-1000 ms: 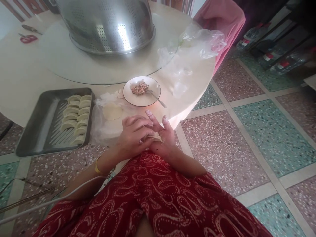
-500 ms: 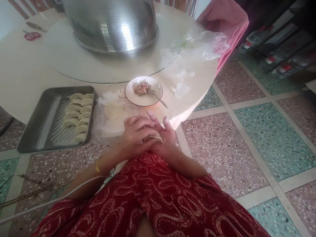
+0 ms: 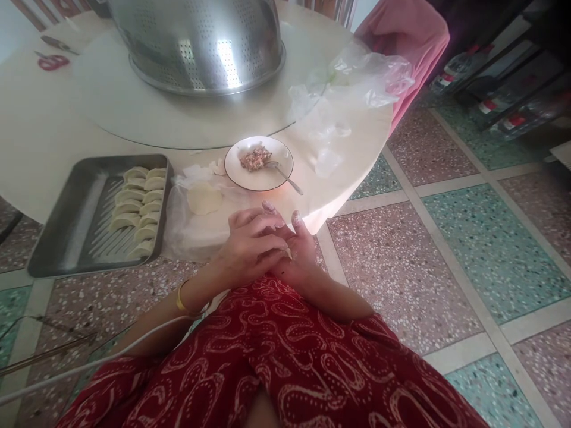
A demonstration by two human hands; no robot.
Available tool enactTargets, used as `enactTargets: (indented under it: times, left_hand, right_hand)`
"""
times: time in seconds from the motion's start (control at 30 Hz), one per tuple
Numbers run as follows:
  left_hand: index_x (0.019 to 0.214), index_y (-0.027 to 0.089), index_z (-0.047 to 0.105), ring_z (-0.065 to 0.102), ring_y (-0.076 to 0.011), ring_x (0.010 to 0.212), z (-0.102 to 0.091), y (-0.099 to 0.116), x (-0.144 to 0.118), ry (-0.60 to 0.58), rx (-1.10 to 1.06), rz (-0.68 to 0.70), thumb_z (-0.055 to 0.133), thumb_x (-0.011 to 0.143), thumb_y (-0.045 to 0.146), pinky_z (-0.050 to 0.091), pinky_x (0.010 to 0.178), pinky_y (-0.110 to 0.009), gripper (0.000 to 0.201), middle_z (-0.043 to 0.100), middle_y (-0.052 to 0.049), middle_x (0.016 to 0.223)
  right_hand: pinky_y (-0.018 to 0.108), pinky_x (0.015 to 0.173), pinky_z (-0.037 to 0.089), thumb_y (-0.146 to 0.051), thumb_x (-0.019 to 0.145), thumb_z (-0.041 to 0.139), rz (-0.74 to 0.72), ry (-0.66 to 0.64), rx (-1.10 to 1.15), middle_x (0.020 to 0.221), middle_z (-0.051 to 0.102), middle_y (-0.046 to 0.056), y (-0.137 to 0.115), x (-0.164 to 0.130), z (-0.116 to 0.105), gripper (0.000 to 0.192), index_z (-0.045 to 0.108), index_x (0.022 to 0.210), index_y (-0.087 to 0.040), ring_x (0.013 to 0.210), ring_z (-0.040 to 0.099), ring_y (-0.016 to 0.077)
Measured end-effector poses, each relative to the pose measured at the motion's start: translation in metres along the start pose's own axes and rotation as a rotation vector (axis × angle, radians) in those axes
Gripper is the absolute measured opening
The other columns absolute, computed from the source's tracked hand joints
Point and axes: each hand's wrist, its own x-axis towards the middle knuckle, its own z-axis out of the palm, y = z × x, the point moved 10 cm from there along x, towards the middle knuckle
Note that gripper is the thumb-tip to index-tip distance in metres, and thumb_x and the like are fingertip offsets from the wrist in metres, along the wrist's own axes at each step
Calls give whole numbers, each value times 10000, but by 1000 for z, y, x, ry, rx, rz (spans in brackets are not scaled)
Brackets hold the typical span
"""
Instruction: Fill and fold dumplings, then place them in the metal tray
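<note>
My left hand (image 3: 256, 241) curls over the right palm, its fingers closed on a dumpling (image 3: 288, 252) of which only a pale edge shows. Beneath it, my right hand (image 3: 300, 252) cups the same dumpling, with flour on its fingertips. Just beyond the hands stands a white plate (image 3: 236, 173) with minced filling (image 3: 256, 159) and a spoon (image 3: 285, 176) resting in it. A flat round wrapper (image 3: 204, 198) lies on a plastic bag (image 3: 178, 238) to the left. Further left, a grey metal tray (image 3: 66, 232) holds two rows of folded dumplings (image 3: 127, 207).
A large perforated steel colander (image 3: 196, 53) sits upside down on the glass turntable (image 3: 111, 113). Red-handled scissors (image 3: 52, 62) lie at the far left. Crumpled clear plastic bags (image 3: 370, 74) cover the table's right side, near a pink-draped chair (image 3: 410, 35).
My left fingers have moved slightly right and closed further over the dumpling, so less of it shows. The view has shifted slightly; the tray and plate stay in place.
</note>
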Motion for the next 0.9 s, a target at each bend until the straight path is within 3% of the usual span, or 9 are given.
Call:
enactTargets:
  times: [0.13, 0.23, 0.37, 0.53, 0.9]
  left_hand:
    - [958, 238, 660, 534, -259, 1108, -1, -3, -3, 20, 33, -39, 666, 884, 223, 417, 935, -435, 76, 651, -52, 1131]
    - [1047, 213, 638, 580, -269, 1057, -9, -11, -9, 66, 94, -132, 690, 872, 328, 424, 921, -454, 216, 681, -70, 1077]
    - [874, 211, 626, 593, -237, 933, -18, -17, -17, 130, 149, -211, 716, 849, 287, 420, 865, -444, 120, 687, -43, 940]
    - [803, 220, 599, 564, -214, 917, -15, -12, -16, 137, 149, -163, 679, 860, 208, 428, 836, -428, 99, 679, -23, 911]
    - [875, 246, 607, 548, -223, 971, -12, -5, -14, 70, 181, -111, 637, 888, 183, 455, 828, -431, 71, 662, 6, 961]
  right_hand:
    - [392, 768, 605, -571, 957, 244, -22, 11, -18, 913, 700, 39, -2, 0, -4, 536, 606, 1196, -256, 841, 672, 192]
    - [460, 835, 593, -590, 951, 247, -90, -8, -31, 1078, 723, 46, -9, -1, -3, 529, 608, 1197, -292, 888, 679, 200]
    - [469, 882, 575, -580, 954, 255, -159, -19, -30, 1176, 722, 43, -14, -2, -1, 503, 618, 1161, -300, 966, 682, 199]
    - [435, 844, 583, -552, 959, 237, -131, 1, -12, 1168, 728, 57, -11, -2, -2, 503, 622, 1142, -284, 979, 680, 194]
    - [439, 853, 573, -574, 923, 315, -121, 28, -63, 1235, 694, 63, -9, 0, -8, 468, 606, 1163, -296, 962, 669, 198]
